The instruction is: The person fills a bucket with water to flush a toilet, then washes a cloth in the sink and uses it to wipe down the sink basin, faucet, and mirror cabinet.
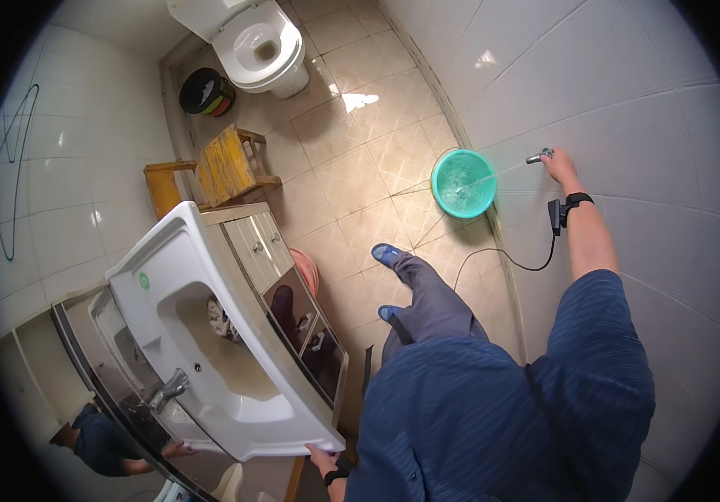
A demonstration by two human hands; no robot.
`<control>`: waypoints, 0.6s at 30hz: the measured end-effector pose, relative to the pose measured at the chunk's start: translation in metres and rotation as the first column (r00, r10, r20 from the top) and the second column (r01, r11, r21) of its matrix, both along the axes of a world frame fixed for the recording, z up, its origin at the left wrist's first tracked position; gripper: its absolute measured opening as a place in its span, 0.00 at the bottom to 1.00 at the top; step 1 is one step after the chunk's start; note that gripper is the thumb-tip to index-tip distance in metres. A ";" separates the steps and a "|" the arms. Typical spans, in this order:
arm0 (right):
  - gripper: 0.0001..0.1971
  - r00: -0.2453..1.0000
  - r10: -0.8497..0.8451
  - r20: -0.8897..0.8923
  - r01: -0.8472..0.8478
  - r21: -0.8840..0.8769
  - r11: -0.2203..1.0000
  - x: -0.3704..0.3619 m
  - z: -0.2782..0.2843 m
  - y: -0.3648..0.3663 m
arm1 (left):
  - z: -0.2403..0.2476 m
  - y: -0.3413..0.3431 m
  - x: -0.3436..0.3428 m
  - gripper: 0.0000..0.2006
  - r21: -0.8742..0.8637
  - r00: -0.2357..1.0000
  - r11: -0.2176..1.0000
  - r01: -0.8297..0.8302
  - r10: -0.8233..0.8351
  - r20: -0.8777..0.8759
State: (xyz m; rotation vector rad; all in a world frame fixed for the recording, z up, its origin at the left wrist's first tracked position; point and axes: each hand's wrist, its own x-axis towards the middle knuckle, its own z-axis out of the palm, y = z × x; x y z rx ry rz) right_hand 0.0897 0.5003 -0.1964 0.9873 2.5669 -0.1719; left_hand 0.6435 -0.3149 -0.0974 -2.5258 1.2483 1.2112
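My right hand (559, 165) reaches out to the wall at right, its fingers closed round a small metal tap (536, 157). A thin stream of water runs from the tap into a round turquoise basin (479, 199) on the floor, where the water is churned and foamy. My left hand (322, 460) is at the near corner of the white washbasin (272, 416), its fingers bent over the rim. A crumpled pale cloth (220, 320) lies in the washbasin's bowl, next to murky water. Part of the left hand is hidden by its angle.
A metal faucet (171, 389) sits on the washbasin, above a cabinet (257, 248). Beyond stand a worn yellow wooden chair (224, 165), a dark bin (201, 90) and a white toilet (280, 70). A black cable (515, 259) hangs from my right wrist. A pink basin (304, 269) is beside the cabinet.
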 end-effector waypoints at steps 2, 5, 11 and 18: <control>0.21 0.998 -0.015 0.054 0.016 -0.005 1.000 -0.010 -0.017 0.002 | 0.008 0.000 0.000 0.34 0.064 0.997 0.995 0.071 -0.073 0.027; 0.20 0.995 0.013 0.104 -0.015 0.016 1.000 -0.013 -0.029 0.001 | 0.020 -0.004 0.003 0.33 0.159 0.995 0.982 0.100 -0.101 0.003; 0.19 0.994 0.064 0.091 -0.070 0.063 0.996 -0.016 -0.022 -0.005 | 0.019 0.002 0.000 0.31 0.180 0.996 0.980 0.080 -0.084 0.011; 0.24 0.976 -0.164 0.145 0.167 -0.009 0.986 -0.024 -0.022 -0.005 | 0.014 0.021 -0.021 0.32 0.028 0.998 0.997 0.068 -0.068 0.001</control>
